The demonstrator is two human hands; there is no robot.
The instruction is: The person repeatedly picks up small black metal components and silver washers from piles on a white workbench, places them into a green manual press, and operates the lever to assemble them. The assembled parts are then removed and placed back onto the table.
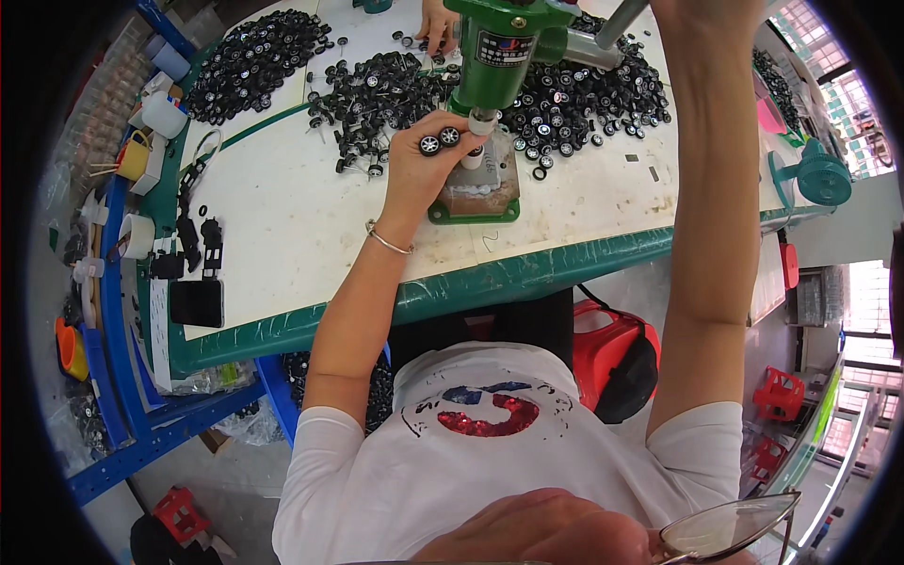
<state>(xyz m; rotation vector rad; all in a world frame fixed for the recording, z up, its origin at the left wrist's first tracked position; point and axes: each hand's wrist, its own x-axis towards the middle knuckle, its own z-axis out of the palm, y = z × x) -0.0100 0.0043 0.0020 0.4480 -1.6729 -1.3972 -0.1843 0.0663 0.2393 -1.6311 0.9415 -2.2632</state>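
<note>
My left hand [421,162] is closed around small black toy wheels with silver hubs; two wheels [440,142] show between its fingers. Its fingertips are at the white tip of a green hand press [497,61], just above the metal block [482,177] on the press base. A pale cylindrical piece [472,158] stands under the tip, beside my fingers. My right arm reaches up to the top edge, where my right hand [708,13] is near the upper end of the grey press lever [621,24]. Its fingers are cut off by the frame.
Heaps of black wheels [252,61] cover the far side of the white table [282,226], some with axles. Another person's hand [436,26] reaches into them. A dark phone-like slab [197,303] and black parts [213,247] lie left. A green fan [817,174] stands right.
</note>
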